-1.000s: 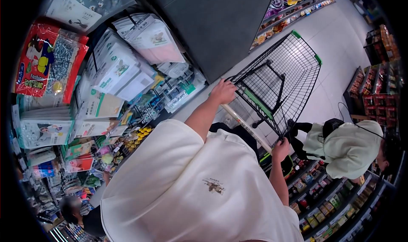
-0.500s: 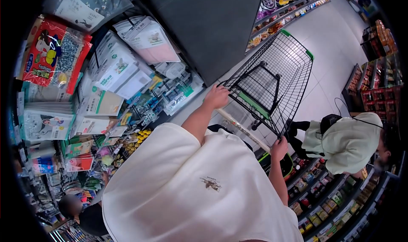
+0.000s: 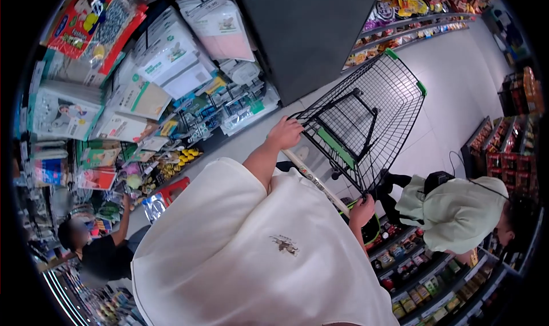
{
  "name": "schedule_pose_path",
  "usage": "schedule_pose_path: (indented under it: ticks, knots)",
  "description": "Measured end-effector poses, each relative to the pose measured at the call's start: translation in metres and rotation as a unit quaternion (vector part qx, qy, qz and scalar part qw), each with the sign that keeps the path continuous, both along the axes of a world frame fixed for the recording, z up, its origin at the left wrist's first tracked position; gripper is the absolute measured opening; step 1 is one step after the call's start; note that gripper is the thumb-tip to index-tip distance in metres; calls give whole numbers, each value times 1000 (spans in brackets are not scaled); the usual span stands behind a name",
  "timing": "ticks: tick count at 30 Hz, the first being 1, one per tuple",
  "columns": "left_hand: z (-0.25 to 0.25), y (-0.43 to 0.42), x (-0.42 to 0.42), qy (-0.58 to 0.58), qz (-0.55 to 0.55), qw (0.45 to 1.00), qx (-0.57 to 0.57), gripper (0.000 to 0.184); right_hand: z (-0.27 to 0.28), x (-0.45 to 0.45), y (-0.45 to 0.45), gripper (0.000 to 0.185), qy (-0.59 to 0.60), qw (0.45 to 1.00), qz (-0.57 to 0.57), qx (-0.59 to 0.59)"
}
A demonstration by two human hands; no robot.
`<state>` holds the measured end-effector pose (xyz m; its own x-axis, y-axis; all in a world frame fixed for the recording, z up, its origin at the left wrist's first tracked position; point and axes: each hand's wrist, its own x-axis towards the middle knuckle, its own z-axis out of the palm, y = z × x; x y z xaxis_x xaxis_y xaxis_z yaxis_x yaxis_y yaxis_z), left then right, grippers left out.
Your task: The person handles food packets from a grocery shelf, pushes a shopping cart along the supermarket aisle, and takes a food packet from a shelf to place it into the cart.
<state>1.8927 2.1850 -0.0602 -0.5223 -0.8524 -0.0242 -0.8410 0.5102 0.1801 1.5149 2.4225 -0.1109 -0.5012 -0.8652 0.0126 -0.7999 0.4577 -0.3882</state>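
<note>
Two bare hands are on one shopping cart [image 3: 373, 117]. The left hand [image 3: 285, 132] is bent round the black frame at one near corner. Its fingers are mostly closed, with the cart's edge in them. The right hand [image 3: 361, 210] is curled at the other near corner, mostly closed too, but I cannot see all its fingers. The hands are well apart, one by each end of the pale bar [image 3: 315, 181], maybe because that makes the cart easy to steer and keep straight. The cart is on the floor [image 3: 417, 140], in front of the person's white shirt [image 3: 246, 251]. It has one green strip [image 3: 336, 147] at its near end and two green corner bits at its far end. Those may be there to make bumps softer.

One red pack [image 3: 94, 26] hangs up high on the left. White packs [image 3: 171, 57] hang close by in rows, maybe so people can see the fronts and pull one off. They overlap, so I cannot count them all. One big dark panel [image 3: 306, 34] is between them and the snack shelf [image 3: 414, 26].

Two other people are near. One, in a dark top [image 3: 106, 258], has an arm up by the hanging things. One, in a pale green top [image 3: 463, 214], is bent over beside the cart, near the low shelves [image 3: 434, 280].
</note>
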Motion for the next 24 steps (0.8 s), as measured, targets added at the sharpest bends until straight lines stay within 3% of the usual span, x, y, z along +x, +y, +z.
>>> schedule_pose_path:
  ticks: [8,24]
  knots:
    - [7,25,3,-20,16,998,61,33,-1,-4,14,34,-1,999,26,21]
    - [1,59,-1,-17,34,999,30,30,2,-20,25,31,10,999,48,8]
